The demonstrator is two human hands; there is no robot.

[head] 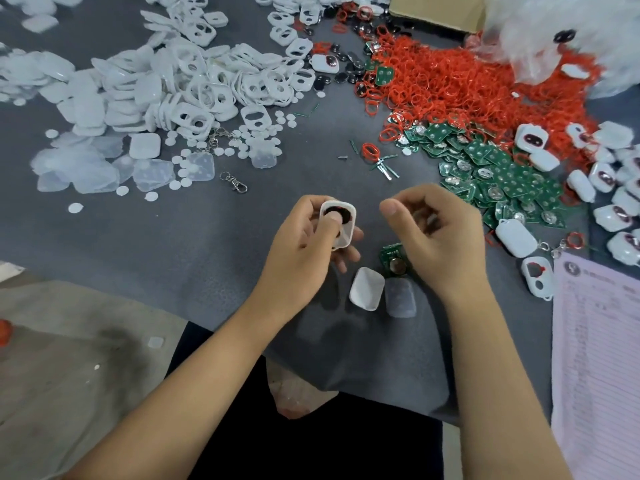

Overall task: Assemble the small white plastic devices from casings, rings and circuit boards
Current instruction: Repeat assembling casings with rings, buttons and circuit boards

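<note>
The left hand (311, 237) holds a white plastic casing with a dark insert (338, 223), thumb pressing inside, probably to seat it. The right hand (436, 233) is curled; what it holds cannot be told. A green circuit board (393, 259) waits just beside on the grey worktop (173, 230).

Circuit board (393, 258) partly behind right hand (440, 233)

We see two bare forearms with no sleeves, watch, rings or gloves in view. The left hand (304, 237) and right hand (436, 233) have short, trimmed nails. Below the arms, dark black clothing (311, 445) covers the lap, plain and unmarked.
</note>
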